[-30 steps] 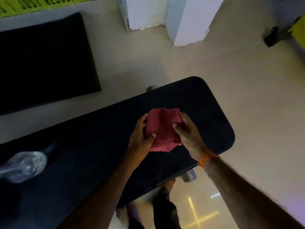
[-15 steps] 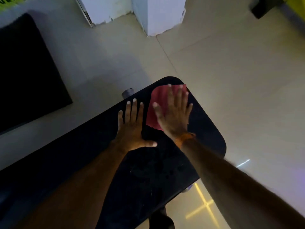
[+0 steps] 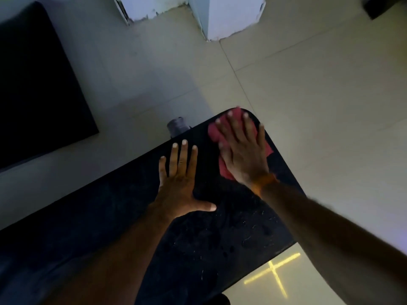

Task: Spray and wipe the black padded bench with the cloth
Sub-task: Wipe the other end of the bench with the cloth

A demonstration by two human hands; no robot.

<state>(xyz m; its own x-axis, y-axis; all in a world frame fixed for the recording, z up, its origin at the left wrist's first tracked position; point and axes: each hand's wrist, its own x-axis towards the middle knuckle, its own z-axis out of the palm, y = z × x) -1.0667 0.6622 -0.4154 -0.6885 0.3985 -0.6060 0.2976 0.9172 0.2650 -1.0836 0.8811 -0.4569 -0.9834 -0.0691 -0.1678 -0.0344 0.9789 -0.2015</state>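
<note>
Nearest you, the black padded table (image 3: 220, 238) is showing pale specks and streaks (image 3: 248, 241) across its near stretch, so I am judging that part not yet wiped. Just off its near right edge a yellow cross of light (image 3: 275, 274) is lying on the tiled floor (image 3: 319, 106). Further out, your left grip (image 3: 178, 183) is resting flat on the padding, fingers straight and thumb spread wide, holding nothing. It is bracing you, but it is also sitting in the lane the cloth needs, so be ready to lift it aside. Beyond it to the right, your right grip (image 3: 241, 153), with an orange band (image 3: 264, 181) at the wrist, is pressing the red cloth (image 3: 213, 133) down with a flat, spread palm rather than pinching it. The cloth is lying on the table's far rounded end, reaching almost to the rim. To wipe well, you should be holding the palm over the cloth's middle so it is not bunching, and drawing long overlapping strokes along the table's length. The rim is curving away close on the far and right sides, so be easing pressure there or the cloth may slide off onto the floor. A grey metal tube end (image 3: 177, 126) is poking out just past the far left edge. Beyond that the floor is running open, with a black mat (image 3: 33, 84) well apart to the left and white pillars (image 3: 233, 16) farther off.
</note>
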